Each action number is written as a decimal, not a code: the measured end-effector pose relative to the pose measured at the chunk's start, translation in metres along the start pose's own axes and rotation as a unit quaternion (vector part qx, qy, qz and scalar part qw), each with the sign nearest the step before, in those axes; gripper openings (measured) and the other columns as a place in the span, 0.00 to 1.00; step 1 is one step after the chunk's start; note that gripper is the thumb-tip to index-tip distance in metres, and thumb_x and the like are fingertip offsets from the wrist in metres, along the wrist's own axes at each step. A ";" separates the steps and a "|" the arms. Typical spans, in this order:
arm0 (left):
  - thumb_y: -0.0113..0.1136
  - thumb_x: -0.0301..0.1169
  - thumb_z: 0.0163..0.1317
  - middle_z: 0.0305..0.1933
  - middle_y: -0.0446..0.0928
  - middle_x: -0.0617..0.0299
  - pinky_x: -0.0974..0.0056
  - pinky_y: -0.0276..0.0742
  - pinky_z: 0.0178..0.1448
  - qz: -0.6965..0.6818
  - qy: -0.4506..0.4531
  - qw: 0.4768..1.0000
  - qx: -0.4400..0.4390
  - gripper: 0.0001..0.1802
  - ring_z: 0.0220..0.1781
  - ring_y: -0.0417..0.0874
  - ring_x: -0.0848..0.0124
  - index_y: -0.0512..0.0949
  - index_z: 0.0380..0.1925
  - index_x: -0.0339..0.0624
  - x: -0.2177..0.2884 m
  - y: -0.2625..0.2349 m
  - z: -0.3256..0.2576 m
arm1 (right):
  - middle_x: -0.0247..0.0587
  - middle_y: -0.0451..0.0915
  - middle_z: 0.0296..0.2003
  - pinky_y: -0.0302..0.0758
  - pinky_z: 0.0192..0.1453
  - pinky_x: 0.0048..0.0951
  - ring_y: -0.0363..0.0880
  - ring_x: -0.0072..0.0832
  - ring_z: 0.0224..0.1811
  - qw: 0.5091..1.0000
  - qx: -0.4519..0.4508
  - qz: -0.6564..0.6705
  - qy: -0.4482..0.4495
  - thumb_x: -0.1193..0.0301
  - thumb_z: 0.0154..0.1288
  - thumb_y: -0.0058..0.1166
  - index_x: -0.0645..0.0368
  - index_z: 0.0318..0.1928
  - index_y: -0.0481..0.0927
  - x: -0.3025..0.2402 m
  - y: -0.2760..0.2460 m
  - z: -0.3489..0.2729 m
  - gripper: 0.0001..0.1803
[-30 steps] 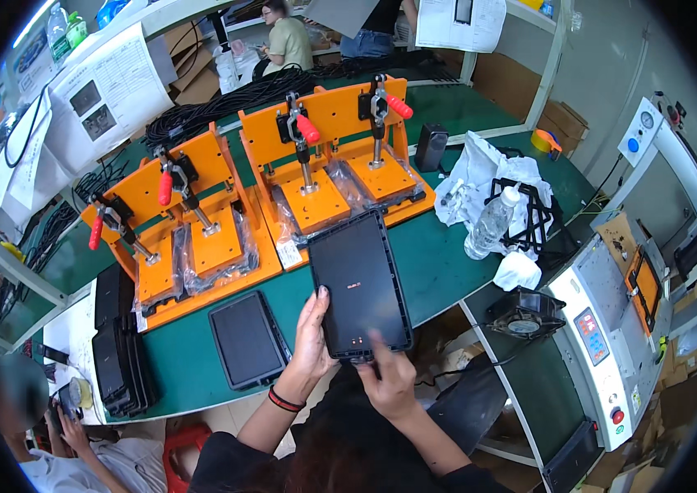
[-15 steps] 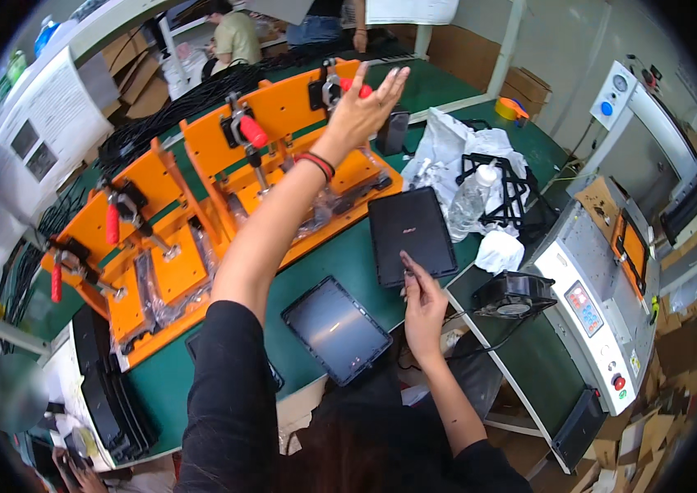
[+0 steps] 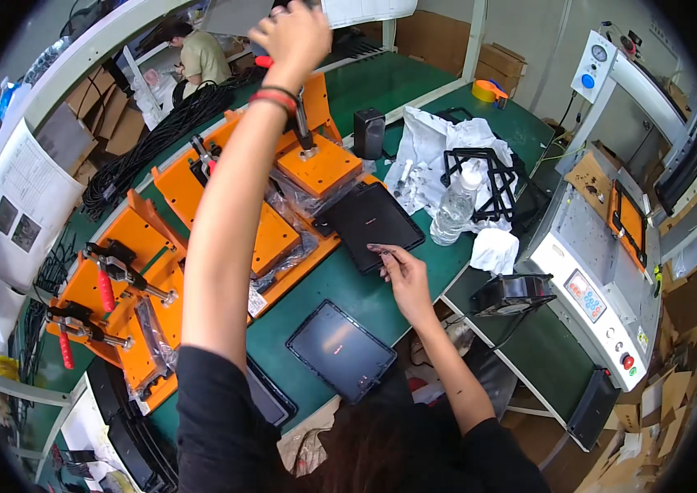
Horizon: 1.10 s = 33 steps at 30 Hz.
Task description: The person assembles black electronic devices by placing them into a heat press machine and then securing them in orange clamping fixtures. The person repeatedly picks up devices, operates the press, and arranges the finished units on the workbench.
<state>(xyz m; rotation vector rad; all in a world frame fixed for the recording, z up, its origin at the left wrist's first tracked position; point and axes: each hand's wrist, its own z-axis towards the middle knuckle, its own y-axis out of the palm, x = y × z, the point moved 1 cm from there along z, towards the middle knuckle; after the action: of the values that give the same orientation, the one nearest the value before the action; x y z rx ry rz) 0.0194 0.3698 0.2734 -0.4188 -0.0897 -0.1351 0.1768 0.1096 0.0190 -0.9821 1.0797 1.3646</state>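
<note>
green bench (image 3: pixel 373 308) | black panel (image 3: pixel 380 232): reddish print (image 3: pixel 371 220) | paper sheet (image 3: pixel 24 201): tiny text (image 3: pixel 36 171)

I see a deep-green table (image 3: pixel 283 320), bright orange clamp fixtures (image 3: pixel 316 171) with red handles (image 3: pixel 106 292), black panels (image 3: pixel 375 234) with tiny reddish marks, white cloth (image 3: pixel 424 135), black sleeves (image 3: pixel 215 403), and red and black wristbands (image 3: pixel 274 100).

Looks bright and fairly even, apparently lit from overhead. Throws a soft glare across the nearer black panel (image 3: pixel 342 357) and glints off the clear bottle (image 3: pixel 455 212). Sinks to near-black, with little detail, in the sleeves (image 3: pixel 221 411). Appears mostly sharp at centre, softer toward the left. Bows straight edges near the rim, then falls away into a dark circular border
</note>
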 end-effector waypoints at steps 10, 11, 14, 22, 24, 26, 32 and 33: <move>0.56 0.24 0.53 0.35 0.80 0.51 0.60 0.82 0.39 0.019 0.211 0.889 -0.406 0.09 0.37 0.84 0.57 0.79 0.35 0.36 0.020 -0.111 -0.263 | 0.39 0.80 0.44 0.69 0.37 0.16 0.70 0.14 0.31 0.993 0.084 -0.082 -0.004 0.76 0.70 0.43 0.67 0.49 0.78 -0.047 -0.021 -0.090 0.13; 0.56 0.25 0.54 0.35 0.79 0.51 0.60 0.81 0.40 0.024 0.231 0.914 -0.332 0.09 0.37 0.84 0.56 0.77 0.36 0.36 0.000 -0.079 -0.292 | 0.39 0.80 0.44 0.69 0.37 0.16 0.70 0.14 0.31 0.994 0.085 -0.075 -0.003 0.77 0.70 0.43 0.67 0.48 0.78 -0.049 -0.021 -0.097 0.12; 0.54 0.27 0.57 0.36 0.77 0.52 0.61 0.80 0.41 0.011 0.231 0.932 -0.279 0.08 0.39 0.82 0.58 0.74 0.37 0.37 -0.008 -0.040 -0.307 | 0.39 0.80 0.44 0.70 0.38 0.16 0.71 0.14 0.32 0.995 0.086 -0.058 0.004 0.77 0.70 0.43 0.67 0.47 0.79 -0.046 -0.025 -0.115 0.12; 0.53 0.30 0.58 0.33 0.74 0.57 0.62 0.79 0.38 0.023 0.303 0.933 -0.193 0.05 0.38 0.80 0.64 0.73 0.28 0.40 -0.002 -0.022 -0.306 | 0.40 0.80 0.43 0.72 0.37 0.17 0.73 0.17 0.34 0.995 0.082 -0.053 -0.019 0.76 0.70 0.45 0.66 0.47 0.79 -0.050 -0.032 -0.147 0.11; 0.53 0.26 0.52 0.33 0.75 0.58 0.65 0.79 0.38 0.019 0.283 0.938 -0.201 0.03 0.39 0.79 0.66 0.74 0.25 0.40 0.001 -0.028 -0.302 | 0.40 0.80 0.43 0.72 0.37 0.17 0.73 0.17 0.34 0.995 0.084 -0.043 -0.034 0.76 0.70 0.46 0.67 0.47 0.79 -0.061 -0.034 -0.149 0.11; 0.53 0.27 0.52 0.33 0.75 0.58 0.65 0.79 0.39 -0.003 0.247 0.943 -0.221 0.03 0.40 0.79 0.66 0.74 0.25 0.40 0.001 -0.033 -0.303 | 0.41 0.80 0.43 0.72 0.37 0.18 0.73 0.17 0.34 0.993 0.089 -0.051 -0.060 0.76 0.70 0.46 0.67 0.46 0.78 -0.066 -0.037 -0.152 0.11; 0.56 0.29 0.51 0.34 0.75 0.55 0.61 0.77 0.37 -0.146 0.254 0.939 -0.182 0.07 0.38 0.78 0.60 0.74 0.29 0.38 0.048 -0.088 -0.309 | 0.43 0.81 0.42 0.73 0.35 0.19 0.74 0.17 0.30 0.990 0.109 -0.052 -0.070 0.76 0.70 0.46 0.67 0.45 0.78 -0.081 -0.045 -0.157 0.10; 0.56 0.30 0.48 0.35 0.75 0.56 0.63 0.76 0.39 -0.188 0.268 0.927 -0.184 0.08 0.39 0.76 0.61 0.76 0.29 0.39 0.054 -0.102 -0.315 | 0.43 0.81 0.42 0.73 0.35 0.19 0.74 0.17 0.30 0.990 0.109 -0.057 -0.075 0.76 0.70 0.47 0.67 0.45 0.78 -0.084 -0.047 -0.157 0.10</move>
<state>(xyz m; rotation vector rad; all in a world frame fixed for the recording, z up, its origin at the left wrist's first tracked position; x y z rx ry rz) 0.0762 0.1421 0.0333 -0.7242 0.4053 -0.6483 0.2268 -0.0632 0.0583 -0.7579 1.0191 1.1807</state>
